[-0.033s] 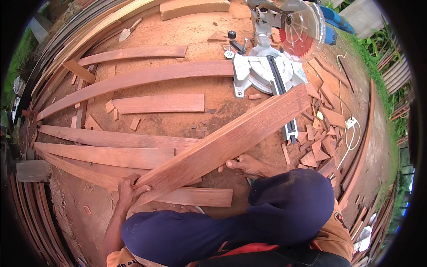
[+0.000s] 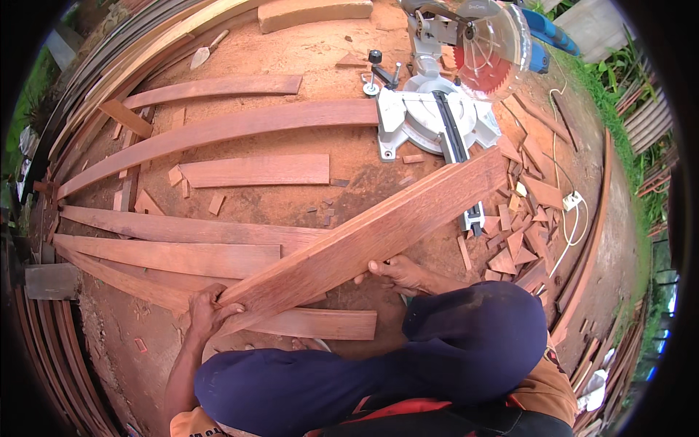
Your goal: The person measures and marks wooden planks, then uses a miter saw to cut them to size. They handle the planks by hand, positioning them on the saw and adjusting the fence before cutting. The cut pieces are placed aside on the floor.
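A long reddish-brown wooden board point(image 2: 378, 229) slants across my lap, its far end up to the right in front of the mitre saw point(image 2: 419, 124). My left hand point(image 2: 208, 309) is closed around its near left end, the thumb on the broad face. Along the lower edge, right of the middle, my right hand point(image 2: 397, 273) holds the board with the thumb at the edge; its other fingers are partly hidden behind the wood. The saw's red-toothed blade point(image 2: 484, 69) is raised above its base. Part of the saw's slotted table is covered by the board.
Several boards point(image 2: 167, 255) lie on the ground to the left, and one long plank point(image 2: 240, 138) reaches the saw base. Offcuts point(image 2: 520, 240) are heaped at right, beside a white socket block point(image 2: 573, 200) with a cord. A trowel point(image 2: 207, 51) lies far left.
The board's far end has dipped slightly. The whole view has shifted a little, and both hands keep their places on the board.
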Motion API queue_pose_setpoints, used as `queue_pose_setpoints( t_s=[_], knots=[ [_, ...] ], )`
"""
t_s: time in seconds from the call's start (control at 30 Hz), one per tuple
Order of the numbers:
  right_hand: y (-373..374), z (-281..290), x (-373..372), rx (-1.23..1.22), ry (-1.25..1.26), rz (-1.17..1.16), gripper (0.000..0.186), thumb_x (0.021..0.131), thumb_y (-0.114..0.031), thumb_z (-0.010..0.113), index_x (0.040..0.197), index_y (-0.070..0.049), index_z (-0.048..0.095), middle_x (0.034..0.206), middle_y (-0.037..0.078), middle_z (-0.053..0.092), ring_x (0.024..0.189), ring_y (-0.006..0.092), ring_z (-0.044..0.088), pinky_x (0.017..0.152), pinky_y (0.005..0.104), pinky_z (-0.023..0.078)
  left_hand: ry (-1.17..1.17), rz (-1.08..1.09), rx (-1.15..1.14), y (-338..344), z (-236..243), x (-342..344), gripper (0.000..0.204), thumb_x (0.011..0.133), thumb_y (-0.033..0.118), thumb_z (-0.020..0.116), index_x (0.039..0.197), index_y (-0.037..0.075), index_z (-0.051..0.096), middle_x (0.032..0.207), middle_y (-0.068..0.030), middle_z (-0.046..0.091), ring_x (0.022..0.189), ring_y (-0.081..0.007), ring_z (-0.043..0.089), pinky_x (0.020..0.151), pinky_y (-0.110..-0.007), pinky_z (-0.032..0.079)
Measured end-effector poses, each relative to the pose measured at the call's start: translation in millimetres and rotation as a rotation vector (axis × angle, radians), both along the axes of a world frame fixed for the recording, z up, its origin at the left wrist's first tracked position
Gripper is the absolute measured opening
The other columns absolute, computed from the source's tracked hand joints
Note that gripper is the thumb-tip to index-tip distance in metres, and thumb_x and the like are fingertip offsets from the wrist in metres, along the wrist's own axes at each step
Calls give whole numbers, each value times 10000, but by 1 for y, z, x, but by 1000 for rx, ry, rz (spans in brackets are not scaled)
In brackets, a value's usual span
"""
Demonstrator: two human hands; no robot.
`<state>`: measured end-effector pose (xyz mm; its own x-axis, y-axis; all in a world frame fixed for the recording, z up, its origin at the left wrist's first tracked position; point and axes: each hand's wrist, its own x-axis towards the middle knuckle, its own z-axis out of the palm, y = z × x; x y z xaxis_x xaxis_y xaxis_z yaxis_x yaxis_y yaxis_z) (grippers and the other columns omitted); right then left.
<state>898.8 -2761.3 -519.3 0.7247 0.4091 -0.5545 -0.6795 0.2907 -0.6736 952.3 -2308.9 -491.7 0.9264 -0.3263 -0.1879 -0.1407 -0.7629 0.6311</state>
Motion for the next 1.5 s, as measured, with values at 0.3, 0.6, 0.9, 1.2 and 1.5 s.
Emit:
queue_pose_setpoints(
  t_s=[0.3,0.6,0.9,1.2,1.5],
  knots=[
    [-68,-28,59,41,-189,-581,392,974,-451,683,1038,-70,619,833,72,680,529,44,398,494,209,319,117,-300,121,-127,24,169,694,711,657,830,917,-2,763,720,-181,691,692,-321,698,675,-427,511],
    [-174,-38,194,16,-4,-696,452,1021,-483,622,1116,-45,564,922,142,698,481,22,375,432,192,276,208,-406,165,-273,-2,360,689,783,658,809,908,-19,784,647,-69,652,635,-178,614,605,-388,457],
    [-215,-35,235,11,74,-515,652,1074,-496,500,1390,61,378,1259,340,649,465,87,558,365,162,407,295,-446,206,-309,-28,434,619,824,564,828,928,-43,775,720,-57,678,695,-149,615,623,-375,472],
    [-231,-39,253,23,129,-534,560,1078,-503,486,1266,21,425,1069,298,699,409,51,417,375,207,463,266,-544,320,-321,-27,453,701,815,659,783,916,-35,760,713,-129,664,715,-208,631,655,-397,488],
    [-225,-37,257,106,143,-673,461,1106,-451,450,1263,-18,414,1072,281,703,442,13,296,365,170,300,-6,-534,294,-318,-36,446,684,804,616,795,920,-44,658,834,-219,634,828,-332,629,709,-457,464]
  ],
)
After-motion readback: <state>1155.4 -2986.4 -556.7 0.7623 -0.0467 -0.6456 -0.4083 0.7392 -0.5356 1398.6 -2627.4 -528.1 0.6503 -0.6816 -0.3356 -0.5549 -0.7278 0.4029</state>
